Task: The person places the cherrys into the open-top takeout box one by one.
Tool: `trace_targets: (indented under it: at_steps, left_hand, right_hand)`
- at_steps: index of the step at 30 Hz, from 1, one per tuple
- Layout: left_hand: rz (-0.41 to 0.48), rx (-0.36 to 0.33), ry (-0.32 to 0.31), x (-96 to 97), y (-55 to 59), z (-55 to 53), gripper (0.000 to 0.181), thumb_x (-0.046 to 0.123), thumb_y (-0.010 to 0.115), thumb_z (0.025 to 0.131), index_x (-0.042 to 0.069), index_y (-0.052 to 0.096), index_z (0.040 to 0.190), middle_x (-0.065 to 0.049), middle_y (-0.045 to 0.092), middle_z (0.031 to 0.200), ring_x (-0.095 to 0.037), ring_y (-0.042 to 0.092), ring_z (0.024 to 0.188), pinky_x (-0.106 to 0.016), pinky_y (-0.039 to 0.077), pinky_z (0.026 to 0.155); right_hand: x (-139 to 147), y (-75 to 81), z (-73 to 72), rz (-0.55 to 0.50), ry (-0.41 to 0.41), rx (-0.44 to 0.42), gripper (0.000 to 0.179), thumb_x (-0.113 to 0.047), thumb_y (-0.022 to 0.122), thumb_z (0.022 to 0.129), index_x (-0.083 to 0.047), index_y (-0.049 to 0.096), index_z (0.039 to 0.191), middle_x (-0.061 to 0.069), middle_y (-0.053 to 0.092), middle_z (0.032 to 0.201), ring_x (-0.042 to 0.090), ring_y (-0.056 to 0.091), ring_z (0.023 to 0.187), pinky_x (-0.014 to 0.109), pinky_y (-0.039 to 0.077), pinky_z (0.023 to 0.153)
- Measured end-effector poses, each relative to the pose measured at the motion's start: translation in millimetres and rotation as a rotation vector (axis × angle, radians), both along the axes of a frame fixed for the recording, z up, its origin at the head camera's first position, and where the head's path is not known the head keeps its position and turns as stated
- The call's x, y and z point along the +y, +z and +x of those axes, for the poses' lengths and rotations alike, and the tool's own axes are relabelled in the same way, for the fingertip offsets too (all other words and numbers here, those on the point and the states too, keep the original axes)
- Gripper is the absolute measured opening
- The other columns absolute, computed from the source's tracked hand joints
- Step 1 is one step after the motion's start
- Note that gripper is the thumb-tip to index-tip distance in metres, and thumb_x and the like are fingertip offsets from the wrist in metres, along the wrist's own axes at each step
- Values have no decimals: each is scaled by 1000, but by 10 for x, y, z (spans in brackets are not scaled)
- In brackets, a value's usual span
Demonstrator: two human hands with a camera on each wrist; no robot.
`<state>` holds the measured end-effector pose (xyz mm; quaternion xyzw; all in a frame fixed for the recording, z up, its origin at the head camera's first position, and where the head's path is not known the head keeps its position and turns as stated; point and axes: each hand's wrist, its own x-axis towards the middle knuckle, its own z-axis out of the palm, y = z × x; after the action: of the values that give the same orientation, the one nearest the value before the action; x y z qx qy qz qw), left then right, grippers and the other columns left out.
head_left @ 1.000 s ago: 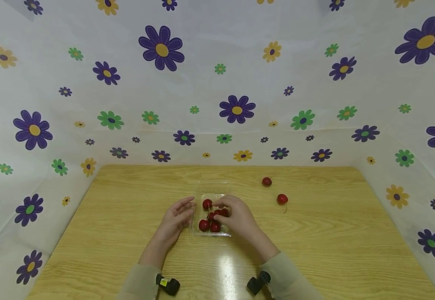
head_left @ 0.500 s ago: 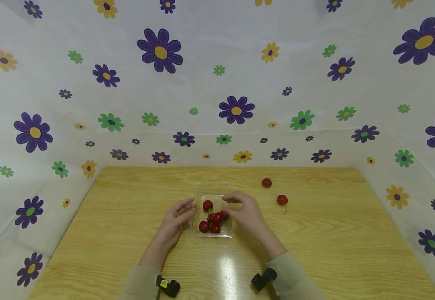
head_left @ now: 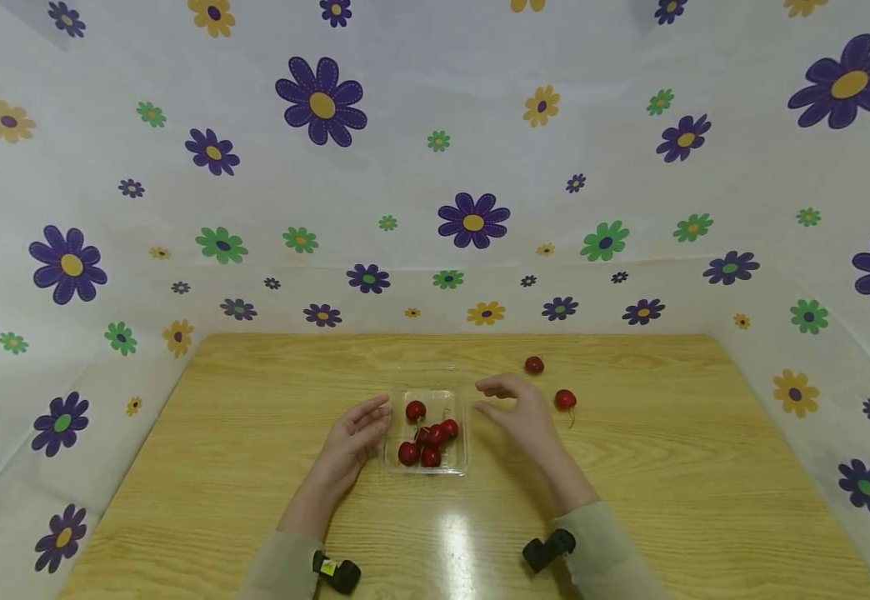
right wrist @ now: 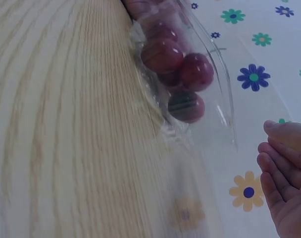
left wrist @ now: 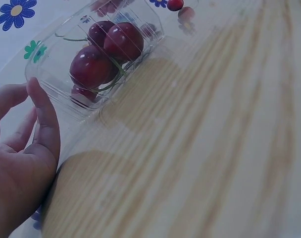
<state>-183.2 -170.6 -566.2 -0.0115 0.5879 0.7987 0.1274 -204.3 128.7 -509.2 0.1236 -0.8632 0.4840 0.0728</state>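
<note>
A clear plastic box (head_left: 427, 472) holds several red cherries (head_left: 437, 435), some with green stems. Along its left side rests my left hand (head_left: 350, 440), fingers loosely bent; the left wrist view puts a fingertip right at the wall of the box. Off the right side of the box, my right hand (head_left: 527, 423) holds nothing, its thumb and fingers apart from one another in the head view. Two loose cherries lie beyond it: one with a stem (head_left: 565, 400) nearer the hand, and another cherry (head_left: 533, 365) farther back.
The wooden table (head_left: 667, 467) extends around the box. White cloth with printed flowers (head_left: 472, 221) stands as a wall behind and on both sides. A black wrist camera (head_left: 341, 573) sits on each sleeve.
My right hand has come away from the cherries inside the box and moved right, past the box's edge, with nothing in it. My left hand has stayed at the left side.
</note>
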Motion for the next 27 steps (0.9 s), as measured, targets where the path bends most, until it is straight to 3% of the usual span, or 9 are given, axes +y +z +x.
trace_targets:
  at_steps: [10,20,27]
  left_hand:
    - [2,1,7,5,-19,-5,54,-3,54,107,-4,40,159,6,63,121,-3,62,100,-15,55,68]
    - [-4,12,-1,-7,-22,-8,54,-3,55,107,-5,39,159,7,64,121,-3,62,100,-15,55,69]
    - [0,16,-6,-6,-13,-6,55,-3,55,107,-6,38,159,6,64,121,-3,62,99,-15,55,70]
  right_hand:
    - [250,22,-4,4,-69,41,27,-2,85,88,-1,78,114,16,79,113,35,73,105,53,58,100]
    - [434,12,-46,9,-108,17,27,-2,83,90,1,77,116,20,78,116,37,72,108,54,57,102]
    - [550,7,-22,34,-143,1,25,-6,82,93,-2,77,118,18,77,118,37,71,109,48,56,93]
